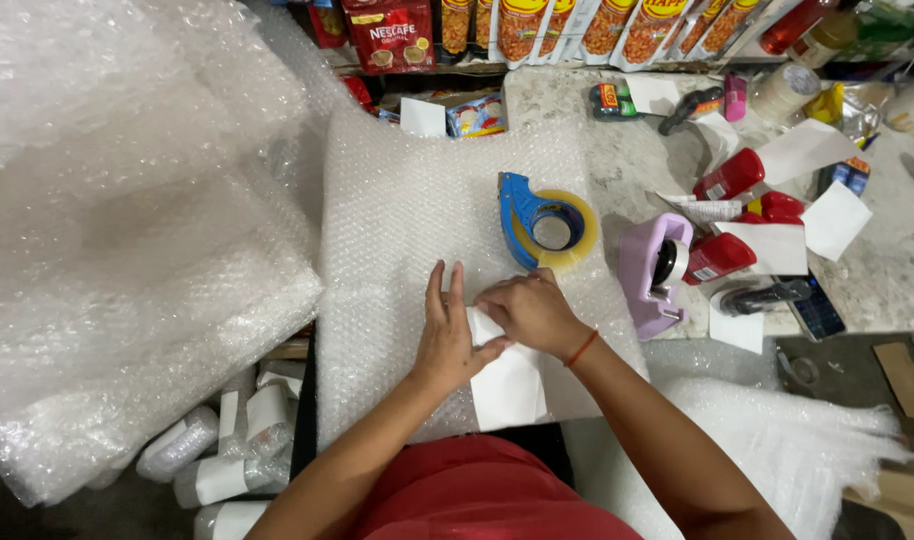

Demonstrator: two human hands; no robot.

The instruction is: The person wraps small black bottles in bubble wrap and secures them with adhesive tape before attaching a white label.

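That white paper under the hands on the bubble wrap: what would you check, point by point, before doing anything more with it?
1. White paper lies flat on the bubble wrap sheet: ok, apart from the corner being handled.
2. Left hand presses the paper down, fingers flat: ok.
3. Right hand has a grip on the paper's upper edge: cannot tell, the fingers hide it.
4. Blue tape dispenser within reach: ok, it lies on the wrap just beyond the right hand.
5. Whether anything is wrapped under the paper: cannot tell.
6. Wrap free of the red bottles: ok, they lie off to the right on the counter.
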